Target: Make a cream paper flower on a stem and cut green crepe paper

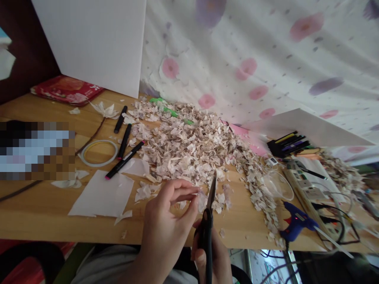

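Your left hand (170,215) pinches a pale scrap (202,202) between thumb and fingertips, just on your side of the heap of torn pieces (189,148); your right hand (217,252) grips black-handled scissors (209,221), blades close together and pointing toward that heap. To the heap's right, a black holder (274,148) carries several markers (291,144); beyond its left, a red packet (66,90) lies flat, contents hidden. Left of the heap lie three loose pens (124,141) and a white ring (99,164); right of it, a blue glue gun (297,223). The heap covers much of the wooden worktop (103,229), with flower-patterned fabric (251,39) hanging behind.
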